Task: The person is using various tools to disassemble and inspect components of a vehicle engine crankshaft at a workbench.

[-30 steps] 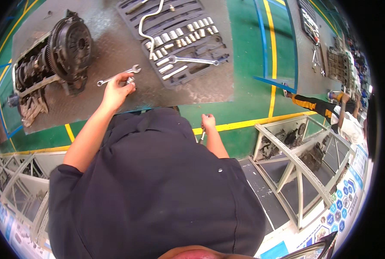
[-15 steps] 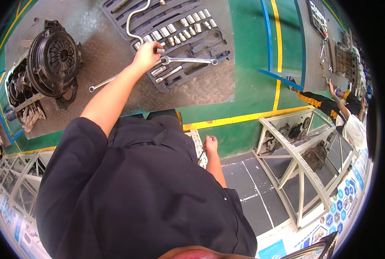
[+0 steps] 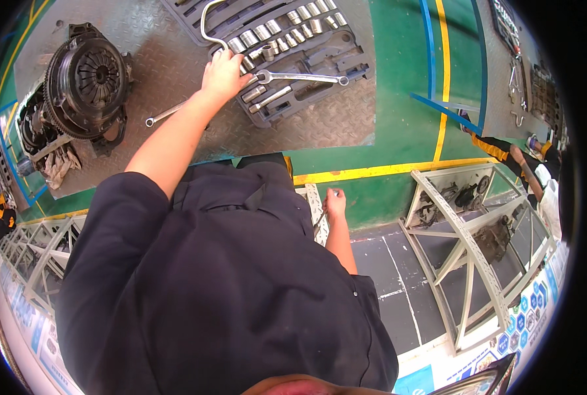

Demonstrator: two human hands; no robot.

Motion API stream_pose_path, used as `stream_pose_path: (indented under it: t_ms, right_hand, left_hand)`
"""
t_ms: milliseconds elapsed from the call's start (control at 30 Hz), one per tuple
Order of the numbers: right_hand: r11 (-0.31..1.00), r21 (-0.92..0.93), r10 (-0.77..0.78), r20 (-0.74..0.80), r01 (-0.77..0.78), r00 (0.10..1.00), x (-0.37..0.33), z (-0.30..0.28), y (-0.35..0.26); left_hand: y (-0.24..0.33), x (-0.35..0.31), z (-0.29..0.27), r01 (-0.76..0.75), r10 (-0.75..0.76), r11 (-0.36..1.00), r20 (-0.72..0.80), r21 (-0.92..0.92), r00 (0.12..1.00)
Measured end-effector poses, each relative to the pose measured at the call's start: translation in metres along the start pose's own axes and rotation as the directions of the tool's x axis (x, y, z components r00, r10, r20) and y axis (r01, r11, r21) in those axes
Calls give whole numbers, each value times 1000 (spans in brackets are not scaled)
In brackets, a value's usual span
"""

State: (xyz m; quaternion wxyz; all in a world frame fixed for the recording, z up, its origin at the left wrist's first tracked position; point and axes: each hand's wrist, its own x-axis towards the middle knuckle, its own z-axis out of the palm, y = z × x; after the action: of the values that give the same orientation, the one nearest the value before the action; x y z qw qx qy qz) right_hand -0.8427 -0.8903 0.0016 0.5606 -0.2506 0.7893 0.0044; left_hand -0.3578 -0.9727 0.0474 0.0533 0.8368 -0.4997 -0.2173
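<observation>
My left hand (image 3: pixel 226 76) reaches over the near left edge of a grey socket case (image 3: pixel 320 59). Its thumb and fingers look apart, with the fingertips beside the lower end of a bent steel speed handle (image 3: pixel 203 25); the palm is hidden. Rows of silver sockets (image 3: pixel 262 33) fill the case, and one socket (image 3: pixel 268 52) stands apart from them. A combination wrench (image 3: pixel 306 77) lies across the case. Another wrench (image 3: pixel 165 114) lies on the table, partly under my left forearm. Low at my right side, my right hand (image 3: pixel 335 205) is closed around a thin metal tool (image 3: pixel 318 222), mostly hidden.
An engine block with a round clutch cover (image 3: pixel 96 76) stands on the left of the steel-topped table (image 3: pixel 326 128). A crumpled glove (image 3: pixel 60 166) lies by it. White metal frames (image 3: pixel 461 247) stand at the right. Another person's arm (image 3: pixel 527 171) shows at the far right.
My left hand has let go of a socket, which now stands in the case, and has drawn back slightly. The whole view has shifted a little. My right hand keeps its grip.
</observation>
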Motion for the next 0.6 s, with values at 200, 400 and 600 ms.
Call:
stream_pose_path:
  t_ms: [200,400,600]
  right_hand:
    - [989,85,-126,50,121,991,-6,20,-47]
    - [990,59,-129,23,128,991,-5,23,-33]
    - [988,-116,-104,-3,102,995,-12,10,13]
  left_hand:
    - [17,-3,14,136,-149,985,-144,-102,978]
    - [5,-6,18,10,-61,972,-212,-235,975]
    - [-6,-3,15,-53,-20,904,-165,-425,986]
